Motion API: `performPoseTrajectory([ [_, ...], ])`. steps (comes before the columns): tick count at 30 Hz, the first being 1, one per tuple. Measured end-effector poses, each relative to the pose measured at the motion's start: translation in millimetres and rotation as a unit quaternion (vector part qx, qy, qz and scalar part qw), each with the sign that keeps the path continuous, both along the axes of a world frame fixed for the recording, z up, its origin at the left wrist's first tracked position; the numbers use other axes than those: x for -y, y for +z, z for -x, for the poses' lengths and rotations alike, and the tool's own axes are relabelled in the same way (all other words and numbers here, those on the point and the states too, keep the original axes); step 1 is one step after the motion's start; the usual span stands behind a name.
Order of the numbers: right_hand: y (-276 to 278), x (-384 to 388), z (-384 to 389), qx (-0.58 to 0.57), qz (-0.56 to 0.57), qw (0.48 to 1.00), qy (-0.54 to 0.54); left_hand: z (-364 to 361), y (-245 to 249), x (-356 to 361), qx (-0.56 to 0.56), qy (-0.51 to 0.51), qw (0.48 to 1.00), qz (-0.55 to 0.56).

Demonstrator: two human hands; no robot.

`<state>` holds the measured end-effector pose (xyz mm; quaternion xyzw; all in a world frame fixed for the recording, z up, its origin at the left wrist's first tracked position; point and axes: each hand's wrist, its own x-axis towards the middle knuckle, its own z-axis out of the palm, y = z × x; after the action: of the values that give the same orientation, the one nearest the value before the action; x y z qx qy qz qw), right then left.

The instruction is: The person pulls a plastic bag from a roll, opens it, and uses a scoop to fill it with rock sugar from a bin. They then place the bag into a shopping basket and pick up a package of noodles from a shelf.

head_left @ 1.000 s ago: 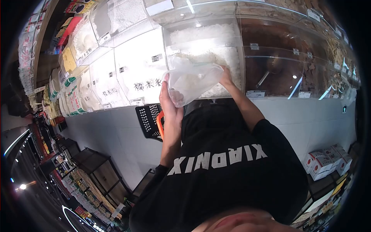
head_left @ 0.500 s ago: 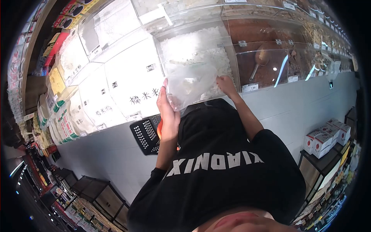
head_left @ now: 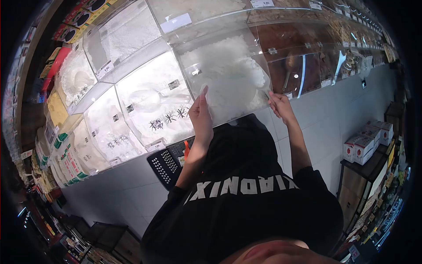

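My left hand (head_left: 201, 118) pinches the left side of a thin translucent plastic bag (head_left: 226, 94), which spreads over the front of a clear bin. My right hand (head_left: 281, 108) is closed around the handle of a clear scoop (head_left: 263, 82). White lumps sit in the scoop's bowl, right beside the bag's right side. Beneath and behind lies the bin's white lumpy food (head_left: 220, 50), partly hidden by the bag.
To the left stand clear bins of white powder (head_left: 151, 97) with handwritten labels. A bin of brown powder (head_left: 281, 39) with its own scoop is on the right. Below the counter is a black basket (head_left: 165, 165); white boxes (head_left: 367, 143) stand on a cabinet at right.
My right hand has moved right, and the scoop with white lumps now shows in it. The left hand has shifted slightly right with the bag, which looks more spread out.
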<state>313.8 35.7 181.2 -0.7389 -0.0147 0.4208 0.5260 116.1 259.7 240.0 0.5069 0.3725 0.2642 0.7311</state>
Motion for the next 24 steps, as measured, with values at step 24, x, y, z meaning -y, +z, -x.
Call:
performPoseTrajectory([
  [24, 90.7, -89.0, 50.4, 0.468, 0.181, 0.765, 0.403, -28.9, 18.6, 14.0, 0.152, 0.062, 0.977, 0.137],
])
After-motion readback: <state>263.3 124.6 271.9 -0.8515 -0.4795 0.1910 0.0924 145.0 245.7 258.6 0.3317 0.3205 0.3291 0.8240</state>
